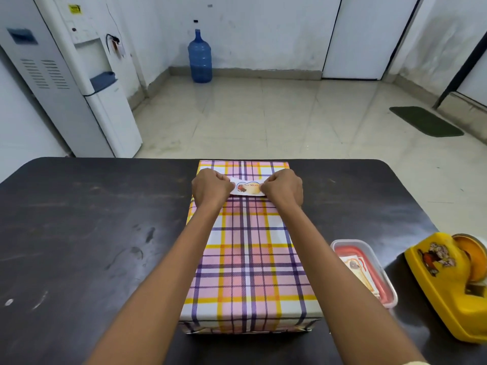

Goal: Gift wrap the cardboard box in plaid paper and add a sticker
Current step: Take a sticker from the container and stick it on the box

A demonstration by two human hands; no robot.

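The box (250,259), fully covered in pink, yellow and purple plaid paper, lies lengthwise in the middle of the dark table (92,233). Over its far end a white sticker (247,187) with a heart picture and orange writing is stretched between my hands. My left hand (210,188) pinches the sticker's left end with curled fingers. My right hand (283,189) pinches its right end the same way. Whether the sticker touches the paper I cannot tell.
A clear plastic tub (369,272) with a red lid and more stickers inside sits right of the box. A yellow tape dispenser (448,285) stands at the table's right edge. Beyond the table are a water cooler (92,75) and a blue water jug (199,57).
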